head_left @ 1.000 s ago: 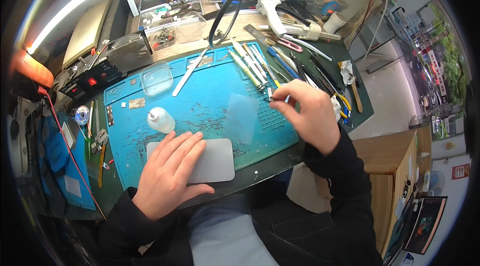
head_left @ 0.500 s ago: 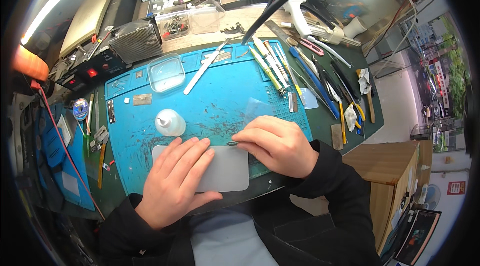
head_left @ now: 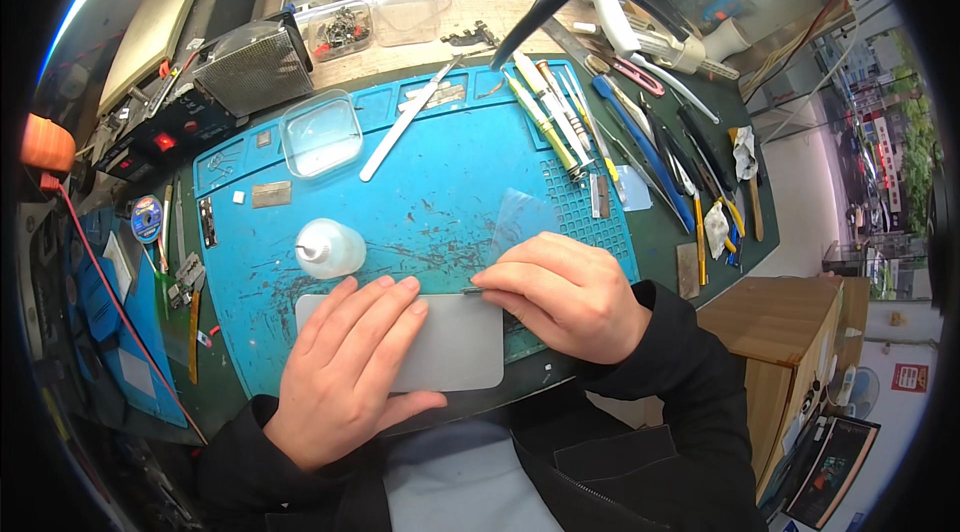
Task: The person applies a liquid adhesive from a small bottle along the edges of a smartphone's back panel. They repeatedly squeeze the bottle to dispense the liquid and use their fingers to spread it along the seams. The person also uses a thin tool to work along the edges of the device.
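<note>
A grey rounded rectangular plate (head_left: 455,353) lies on the front of the blue mat (head_left: 402,222). My left hand (head_left: 345,372) rests on its left part with fingers stretched out. My right hand (head_left: 565,302) pinches a small, thin dark piece (head_left: 473,293) at the plate's far edge, toward the right. A white squeeze bottle (head_left: 330,257) stands beyond my left fingers. A translucent sheet (head_left: 525,217) lies beyond my right hand, partly hidden by it.
Beyond lie a clear plastic box (head_left: 320,133), a long white tool (head_left: 405,127) and several hand tools (head_left: 640,147). A black device (head_left: 170,140) and solder spool (head_left: 147,219) are left; a black cable (head_left: 540,12) hangs overhead. A wooden cabinet (head_left: 760,322) stands right.
My right hand has moved down and left from the tools onto the plate's far edge, with the small piece pinched. My left hand has stayed on the plate. The view has shifted slightly.
</note>
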`<state>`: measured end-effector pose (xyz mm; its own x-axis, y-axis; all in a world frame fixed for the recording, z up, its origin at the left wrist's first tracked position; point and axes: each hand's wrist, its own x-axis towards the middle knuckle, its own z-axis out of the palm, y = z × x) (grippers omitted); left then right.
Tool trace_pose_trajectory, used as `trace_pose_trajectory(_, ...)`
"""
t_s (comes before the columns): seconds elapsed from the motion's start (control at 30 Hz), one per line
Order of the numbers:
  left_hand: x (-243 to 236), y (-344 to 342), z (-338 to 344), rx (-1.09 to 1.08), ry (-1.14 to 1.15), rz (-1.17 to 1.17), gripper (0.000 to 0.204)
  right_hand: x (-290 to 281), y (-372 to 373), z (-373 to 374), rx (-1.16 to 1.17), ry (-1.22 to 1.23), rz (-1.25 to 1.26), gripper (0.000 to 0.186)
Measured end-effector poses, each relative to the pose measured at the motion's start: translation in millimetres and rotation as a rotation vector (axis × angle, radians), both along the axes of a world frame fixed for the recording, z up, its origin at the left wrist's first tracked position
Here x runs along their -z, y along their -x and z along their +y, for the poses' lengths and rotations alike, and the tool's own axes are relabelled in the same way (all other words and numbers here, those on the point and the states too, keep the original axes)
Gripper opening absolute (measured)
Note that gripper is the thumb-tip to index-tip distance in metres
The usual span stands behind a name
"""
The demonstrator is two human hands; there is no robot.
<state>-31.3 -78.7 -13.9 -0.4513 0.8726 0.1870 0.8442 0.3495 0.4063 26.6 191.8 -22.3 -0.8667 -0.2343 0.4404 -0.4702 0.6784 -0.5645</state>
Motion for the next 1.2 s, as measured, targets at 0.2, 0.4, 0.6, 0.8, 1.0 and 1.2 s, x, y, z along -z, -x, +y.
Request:
trace_pose_trajectory(0.2,-0.5,0.1,0.3,-0.002,-0.001,-0.003,0.081,-1.1,0.0,0.5,-0.007,0.006,-0.012,0.023)
trace_pose_trajectory(0.4,0.2,0.0,0.1,-0.002,-0.002,0.004,0.081,-1.1,-0.6,0.8,-0.012,-0.002,-0.009,0.021)
trace_pose_trajectory(0.6,0.1,-0.3,0.2,-0.004,-0.005,0.004,0.080,-0.9,-2.0,1.4,-0.026,-0.046,0.010,0.019)
trace_pose_trajectory(0.8,-0.1,-0.5,0.4,0.000,-0.010,-0.005,0.080,0.2,-1.6,1.6,-0.031,-0.040,0.037,0.028)
trace_pose_trajectory(1.0,-0.2,-1.0,0.6,-0.002,-0.011,-0.005,0.079,0.6,0.2,2.5,-0.044,-0.040,0.033,0.027)
trace_pose_trajectory(1.2,-0.9,-2.2,1.5,-0.006,-0.023,-0.018,0.079,4.0,-3.7,2.1,-0.049,-0.080,0.060,0.022)
